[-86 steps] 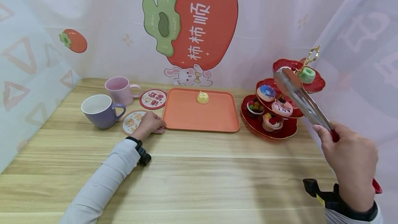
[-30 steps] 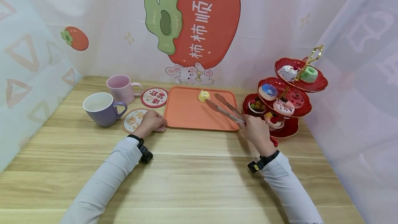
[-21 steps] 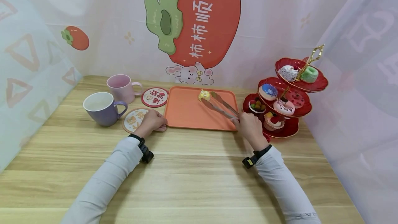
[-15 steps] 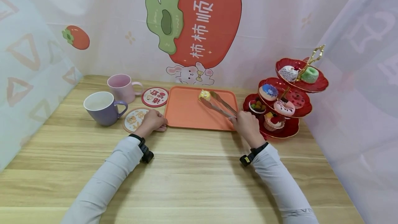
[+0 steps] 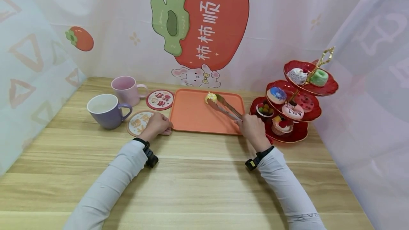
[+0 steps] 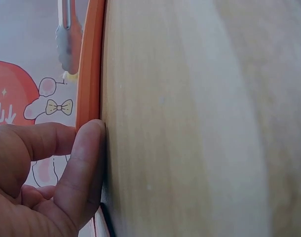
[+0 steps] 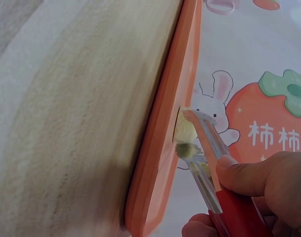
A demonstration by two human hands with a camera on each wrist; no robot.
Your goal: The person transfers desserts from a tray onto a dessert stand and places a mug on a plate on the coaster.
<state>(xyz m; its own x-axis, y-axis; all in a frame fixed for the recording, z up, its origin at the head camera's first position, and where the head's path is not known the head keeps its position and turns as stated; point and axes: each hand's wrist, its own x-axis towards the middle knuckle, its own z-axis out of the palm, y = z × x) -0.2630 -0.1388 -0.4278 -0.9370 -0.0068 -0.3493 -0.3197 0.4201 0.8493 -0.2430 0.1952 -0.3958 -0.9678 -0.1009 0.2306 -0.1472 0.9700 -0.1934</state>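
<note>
My left hand [image 5: 157, 125] pinches the front left corner of the orange tray [image 5: 191, 116]; in the left wrist view the thumb and forefinger lie at its rim [image 6: 90, 74]. With my right hand [image 5: 254, 130] I grip red-handled metal tongs [image 7: 242, 212], which reach over the tray from the right. Toward the tray's back sits a small yellow cake [image 5: 211, 96]. One tong end overlaps the cake's front and the other is at its right side. In the right wrist view the two ends are close about the cake [image 7: 184, 129].
A red three-tier stand [image 5: 298, 136] with cakes and doughnuts is just right of the tray. Left of it lie a red-rimmed coaster [image 5: 160, 99] and a pale coaster [image 5: 137, 123]. A pink mug [image 5: 126, 89] and a purple mug [image 5: 107, 113] stand farther left. A printed curtain [image 5: 262, 27] hangs behind.
My right hand has brought the tongs from in front of the stand leftward and down to the tray. The tong ends have come up to the yellow cake. My left hand stays at the tray corner.
</note>
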